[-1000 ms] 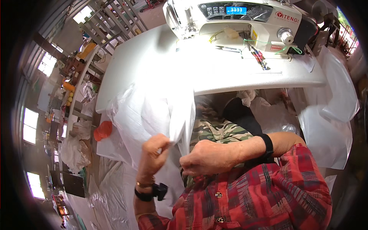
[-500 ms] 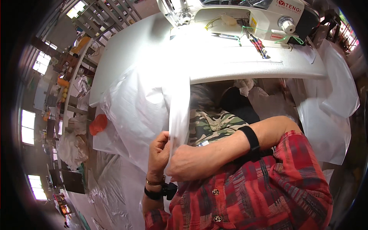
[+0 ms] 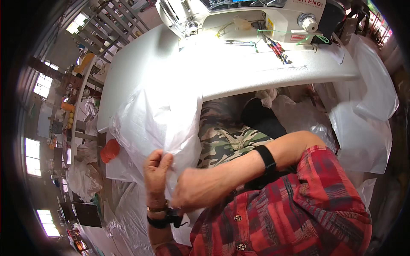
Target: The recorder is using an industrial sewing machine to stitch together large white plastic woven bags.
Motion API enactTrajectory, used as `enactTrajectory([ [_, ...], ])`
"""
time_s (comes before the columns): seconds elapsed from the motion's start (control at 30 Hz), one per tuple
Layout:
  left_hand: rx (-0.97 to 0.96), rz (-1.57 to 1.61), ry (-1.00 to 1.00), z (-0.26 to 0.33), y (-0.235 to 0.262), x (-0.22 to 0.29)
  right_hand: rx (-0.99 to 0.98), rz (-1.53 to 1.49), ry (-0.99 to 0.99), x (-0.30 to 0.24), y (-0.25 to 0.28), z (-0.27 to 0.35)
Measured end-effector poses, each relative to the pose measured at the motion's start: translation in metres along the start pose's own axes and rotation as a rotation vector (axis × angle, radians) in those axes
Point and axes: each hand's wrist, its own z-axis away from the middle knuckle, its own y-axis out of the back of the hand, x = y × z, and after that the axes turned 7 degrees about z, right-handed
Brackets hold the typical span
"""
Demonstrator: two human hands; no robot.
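Observation:
A thin translucent white plastic sheet (image 3: 141, 123) hangs over the front edge of the sewing table and down toward my lap. My left hand (image 3: 156, 175) pinches the sheet's edge between thumb and fingers. Close beside it, my right hand (image 3: 196, 187) is bent inward across my body with its fingers curled. Motion smears that hand, and its fingertips are partly hidden, so I cannot make out whether it grips the sheet. Above, a white sewing machine (image 3: 290, 15) stands on the pale table (image 3: 141, 51), its needle area lost in bright glare.
Tweezers (image 3: 239, 42) and red-and-black slim tools (image 3: 277, 51) lie on the table near the machine's base. Large clear plastic sheeting (image 3: 363, 136) hangs at the right. An orange bag (image 3: 109, 151) and crumpled plastic (image 3: 84, 179) sit at the left.
Both hands have shifted left. The narrow, taut fold of sheet between them has loosened and spread wider. The view has also moved slightly.

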Motion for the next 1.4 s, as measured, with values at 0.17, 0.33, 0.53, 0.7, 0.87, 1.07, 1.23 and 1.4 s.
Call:
enactTrajectory([
  [0.17, 0.093, -0.145, -0.135, -0.019, 0.033, 0.049, 0.829, -0.448, -0.717, 0.021, 0.03, 0.016],
  [0.33, 0.094, -0.295, -0.189, -0.037, 0.045, 0.094, 0.851, -0.677, -1.026, 0.054, -0.011, 0.016],
  [0.53, 0.022, -0.153, -0.137, -0.047, 0.045, 0.109, 0.472, -0.674, -1.059, 0.077, -0.031, -0.018],
  [0.7, -0.024, -0.035, -0.068, -0.038, 0.039, 0.098, 0.206, -0.541, -0.918, 0.094, -0.065, -0.084],
  [0.87, -0.157, -0.141, -0.065, -0.028, 0.029, 0.082, 0.171, -0.498, -0.691, 0.122, -0.098, -0.078],
  [1.07, -0.166, -0.37, -0.121, -0.018, 0.038, 0.017, -0.058, -0.295, -0.888, 0.106, -0.091, -0.025],
  [1.23, -0.091, -0.324, -0.169, -0.015, 0.039, -0.025, 0.502, -0.804, -1.526, 0.128, -0.076, 0.06],
  [1.4, -0.065, -0.318, -0.185, -0.02, 0.042, -0.03, 0.31, -0.371, -1.75, 0.162, -0.101, 0.07],
])
